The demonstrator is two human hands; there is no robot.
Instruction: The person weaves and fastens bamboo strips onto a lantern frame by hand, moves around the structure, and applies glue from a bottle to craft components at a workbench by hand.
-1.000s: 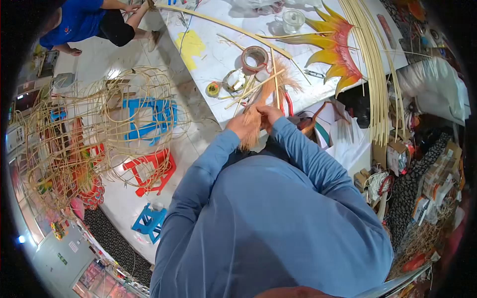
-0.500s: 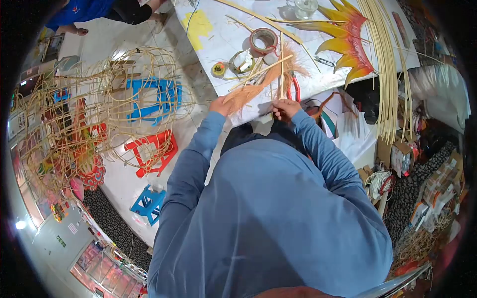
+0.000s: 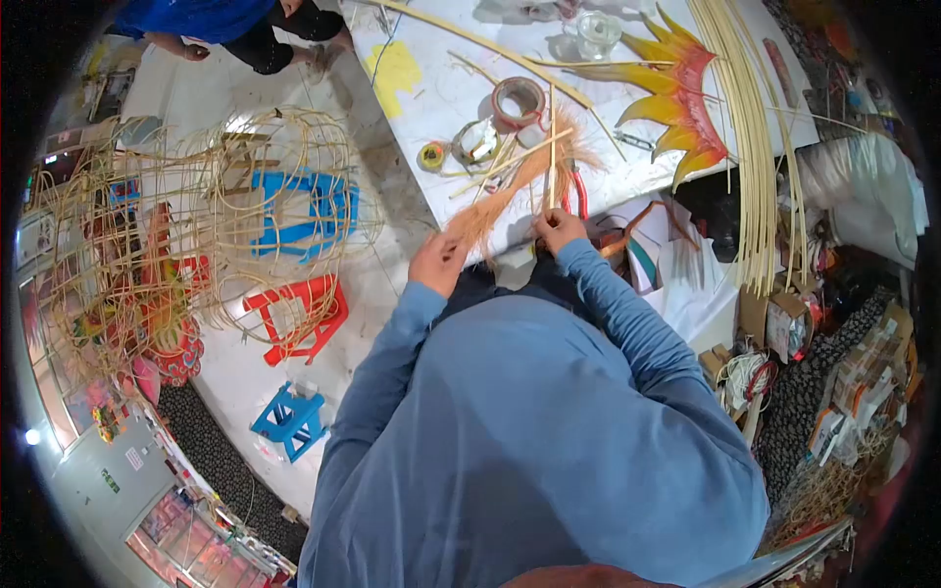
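My left hand (image 3: 438, 263) is closed, with its fingers curled at the lower end of an orange fibre bundle (image 3: 482, 216) that lies across the table's corner. What it pinches is too small to tell. Closed as well, my right hand (image 3: 561, 231) is at the table's front edge, just below the end of a light wooden strip (image 3: 553, 147); whatever lies between its fingertips is hidden. Red-handled pliers (image 3: 580, 194) lie beside the strip. Behind the fibres are a brown tape roll (image 3: 518, 103), a second roll (image 3: 476, 143) and a small yellow-green roll (image 3: 431, 155).
On the white table (image 3: 647, 176) lie a yellow-red petal piece (image 3: 686, 98), long pale strips (image 3: 750, 186) and a glass (image 3: 595, 35). Left on the floor stand a woven cane frame (image 3: 216, 196), a red stool (image 3: 299, 318) and blue stools. A person (image 3: 265, 34) is at the upper left.
Both hands were together on the fibre bundle, then parted. My left hand has come down towards my body, and the bundle now rests stretched over the table corner. The person at upper left has shifted right.
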